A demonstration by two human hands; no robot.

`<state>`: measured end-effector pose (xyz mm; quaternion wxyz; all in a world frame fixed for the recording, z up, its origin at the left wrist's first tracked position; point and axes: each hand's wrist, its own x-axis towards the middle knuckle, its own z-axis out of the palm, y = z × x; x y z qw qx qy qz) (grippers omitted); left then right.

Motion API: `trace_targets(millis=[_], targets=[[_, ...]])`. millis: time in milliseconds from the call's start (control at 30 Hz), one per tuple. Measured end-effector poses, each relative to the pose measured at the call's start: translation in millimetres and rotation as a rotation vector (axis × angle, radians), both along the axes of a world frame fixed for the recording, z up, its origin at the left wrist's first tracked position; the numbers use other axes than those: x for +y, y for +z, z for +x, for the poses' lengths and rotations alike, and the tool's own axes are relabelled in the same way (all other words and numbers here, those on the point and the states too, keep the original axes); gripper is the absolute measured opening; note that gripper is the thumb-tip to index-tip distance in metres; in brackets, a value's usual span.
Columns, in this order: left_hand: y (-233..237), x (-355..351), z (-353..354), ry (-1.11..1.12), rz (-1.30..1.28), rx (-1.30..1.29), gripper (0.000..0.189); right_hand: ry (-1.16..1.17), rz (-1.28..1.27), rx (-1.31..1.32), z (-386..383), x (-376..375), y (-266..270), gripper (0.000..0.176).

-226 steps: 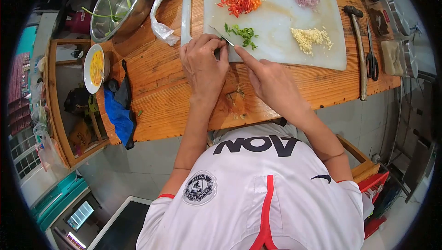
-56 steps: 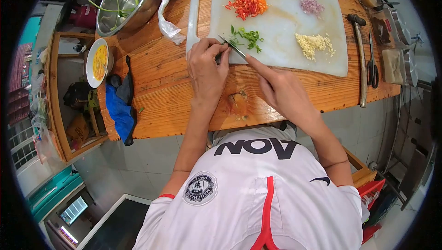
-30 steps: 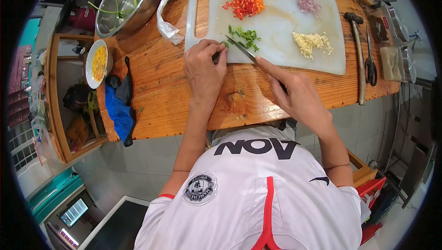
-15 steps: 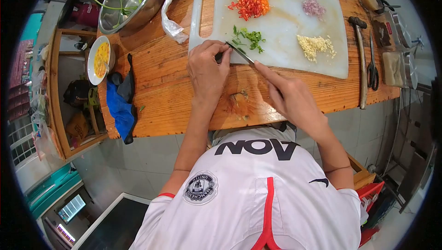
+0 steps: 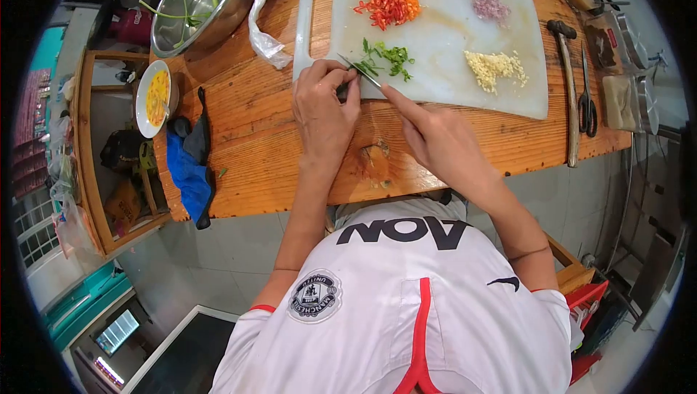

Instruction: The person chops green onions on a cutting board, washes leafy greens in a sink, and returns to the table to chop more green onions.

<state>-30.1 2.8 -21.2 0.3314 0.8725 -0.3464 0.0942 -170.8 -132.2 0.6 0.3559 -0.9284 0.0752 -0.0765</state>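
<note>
My right hand is closed on the handle of a knife, index finger stretched along its back. The blade points up and left over the cutting board, beside my left hand's fingertips. My left hand rests at the board's lower left corner, fingers curled and thumb pressed in. Something dark shows between its thumb and fingers, mostly hidden. Chopped green pieces lie just past the blade. Sliced red chili, minced garlic and chopped shallot sit in separate piles.
Left of the board are a metal bowl with green stalks, a plastic bag, a bowl of yellow liquid and a blue-black cloth item. A hammer, scissors and jars are on the right.
The knife and my right hand have shifted left and slightly away from me, so the blade tip reaches farther past my left fingers. My left hand stays nearly in place.
</note>
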Motion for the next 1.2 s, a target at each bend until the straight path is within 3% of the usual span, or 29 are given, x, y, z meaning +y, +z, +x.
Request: trace_targets(millis=[133, 233, 333, 733, 833, 967, 1200], targets=[[-2, 0, -2, 0.016, -0.036, 0.012, 0.01, -0.004, 0.135, 0.171, -19, -17, 30, 0.044], [-3, -2, -3, 0.022, -0.035, 0.033, 0.011, -0.042, 0.184, 0.122, -16, -19, 35, 0.042], [-2, -1, -1, 0.028, -0.03, 0.017, 0.011, 0.01, 0.154, 0.009, -7, -11, 19, 0.043], [0, -1, 1, 0.04, -0.015, 0.038, 0.008, 0.025, -0.004, -0.043, -1, -2, -3, 0.051], [-2, 0, 0, 0.025, -0.031, 0.067, 0.008, 0.021, 0.041, 0.232, -21, -13, 30, 0.05], [-3, 7, -1, -0.023, -0.01, 0.008, 0.009, -0.081, 0.229, 0.124, -18, -14, 29, 0.043], [2, 6, -4, 0.02, 0.05, -0.015, 0.008, -0.026, 0.076, -0.066, 12, 6, 5, 0.044]])
